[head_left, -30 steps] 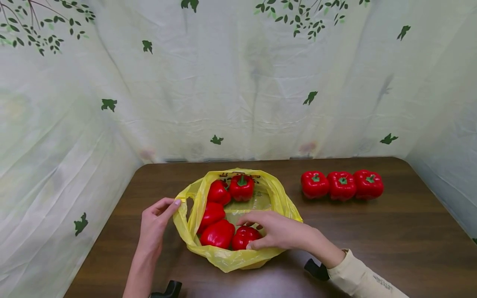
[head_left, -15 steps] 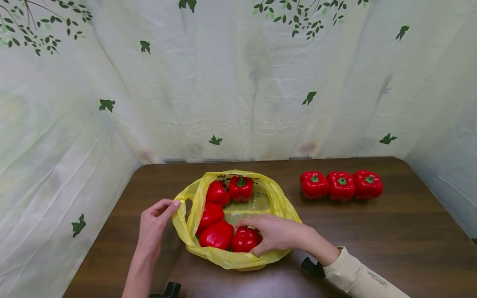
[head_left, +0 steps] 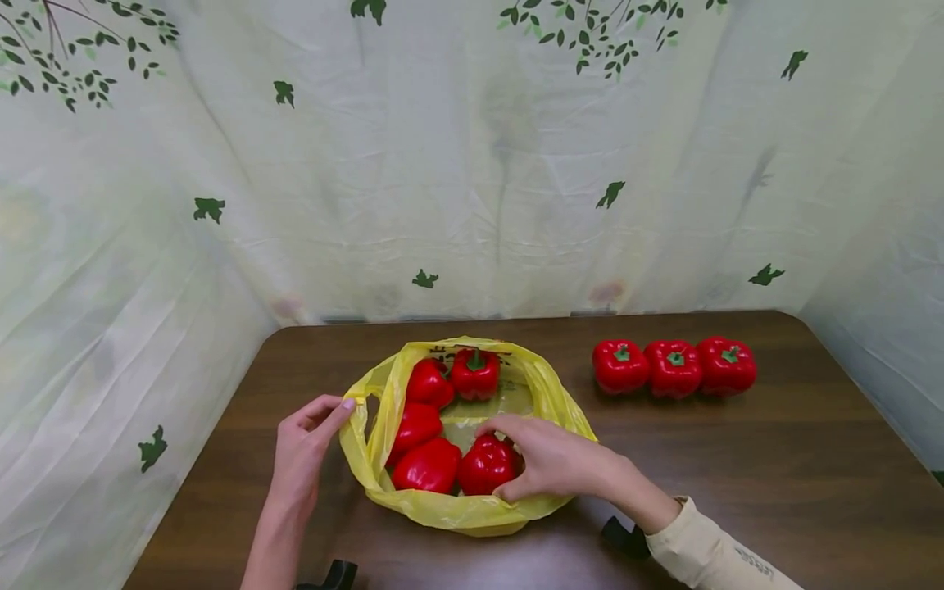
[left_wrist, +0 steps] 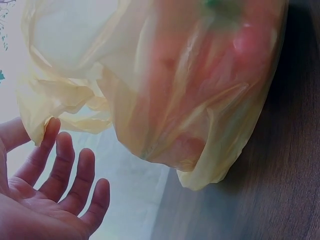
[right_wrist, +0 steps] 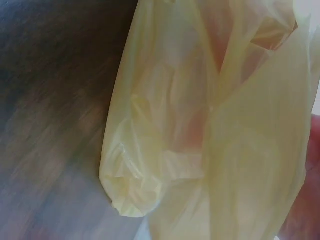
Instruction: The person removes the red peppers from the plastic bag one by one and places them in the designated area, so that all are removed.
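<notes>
My left hand [head_left: 306, 442] pinches the left handle of a yellow plastic bag [head_left: 472, 515] between thumb and index finger. In the left wrist view, the other fingers of that left hand [left_wrist: 55, 190] spread away from the thin yellow bag [left_wrist: 215, 155]. Reaching into the bag's wide mouth, my right hand [head_left: 553, 460] grips a red bell pepper [head_left: 487, 465] near the front rim, thumb in front and fingers behind. More red bell peppers [head_left: 428, 465] line the bag's left side, and one with a green stem [head_left: 475, 375] sits at the back. The bag's film hides most of the right hand in the right wrist view.
Three red bell peppers [head_left: 674, 369] stand in a row at the back right of the dark wooden table [head_left: 737, 459]. A pale curtain [head_left: 472, 164] with leaf prints hangs behind the table and along its sides.
My right hand has closed around the front bell pepper, which has turned and shifted slightly up inside the bag. The left hand keeps its hold on the handle.
</notes>
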A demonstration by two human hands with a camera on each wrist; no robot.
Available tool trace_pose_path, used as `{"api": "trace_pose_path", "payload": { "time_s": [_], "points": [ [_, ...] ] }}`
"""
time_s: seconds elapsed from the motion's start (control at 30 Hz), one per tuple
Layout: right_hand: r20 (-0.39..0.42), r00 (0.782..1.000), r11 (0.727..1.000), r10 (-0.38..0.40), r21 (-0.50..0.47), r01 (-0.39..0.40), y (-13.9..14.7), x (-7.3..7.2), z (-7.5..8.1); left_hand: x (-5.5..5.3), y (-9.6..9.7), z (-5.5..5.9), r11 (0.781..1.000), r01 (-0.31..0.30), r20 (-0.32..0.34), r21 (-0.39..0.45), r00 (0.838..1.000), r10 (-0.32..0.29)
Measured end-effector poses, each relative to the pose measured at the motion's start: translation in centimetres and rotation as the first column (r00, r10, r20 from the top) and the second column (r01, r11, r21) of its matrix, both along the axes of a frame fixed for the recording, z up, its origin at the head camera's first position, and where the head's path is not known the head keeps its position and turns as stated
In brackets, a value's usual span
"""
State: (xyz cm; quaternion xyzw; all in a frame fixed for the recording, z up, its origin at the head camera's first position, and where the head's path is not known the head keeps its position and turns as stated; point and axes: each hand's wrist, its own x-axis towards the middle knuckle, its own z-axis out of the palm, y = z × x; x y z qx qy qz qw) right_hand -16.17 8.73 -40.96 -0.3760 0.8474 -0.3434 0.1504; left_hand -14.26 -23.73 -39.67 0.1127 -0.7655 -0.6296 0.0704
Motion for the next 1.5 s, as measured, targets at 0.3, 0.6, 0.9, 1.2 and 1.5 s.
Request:
{"api": "trace_pose_path", "payload": {
  "time_s": [0.3, 0.6, 0.9, 1.2, 1.5],
  "points": [
    [-0.074, 0.994, 0.983, -0.083, -0.169, 0.070, 0.5, 0.3, 0.0, -0.1, 0.0, 0.0, 1.000, 0.004, 0.006, 0.011, 1.000, -0.004],
    [-0.100, 0.988, 0.969, -0.118, -0.229, 0.093, 0.8, 0.5, 0.0, 0.0, 0.0, -0.1, 1.000, -0.003, 0.000, 0.002, 1.000, 0.003],
    [-0.075, 0.991, 0.958, -0.113, -0.272, 0.089, 1.0, 0.8, 0.2, 0.0, 0.0, -0.1, 1.000, -0.009, -0.015, 0.005, 1.000, 0.009],
    [-0.084, 0.986, 0.960, -0.142, -0.253, 0.117, 1.6, 1.5, 0.4, 0.1, 0.1, -0.2, 1.000, -0.010, -0.010, 0.010, 1.000, 0.010],
    [-0.069, 0.974, 0.940, -0.215, -0.285, 0.187, 2.4, 2.0, 1.0, 0.0, 0.1, -0.2, 1.000, -0.012, 0.001, 0.001, 1.000, 0.012]
  ]
}}
